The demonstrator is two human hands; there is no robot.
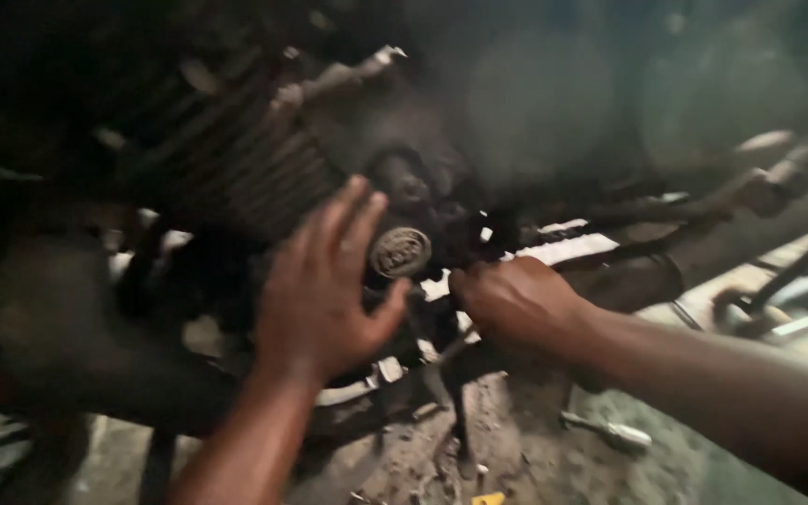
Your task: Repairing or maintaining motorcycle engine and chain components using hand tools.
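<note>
A dark motorcycle engine fills the view, with cooling fins (236, 159) at upper left and a round metal cap (400, 252) on the crankcase. My left hand (322, 285) is spread flat against the engine case just left of that cap, fingers apart, holding nothing. My right hand (514, 297) is closed low on the case to the right of the cap; whatever is in its fingers is hidden. The picture is blurred and dim.
An exhaust pipe (703, 252) runs to the right from the engine. A small metal tool (610, 432) lies on the dirty concrete floor (516, 449) below my right forearm. Metal bars and frame parts (797, 309) lie at far right.
</note>
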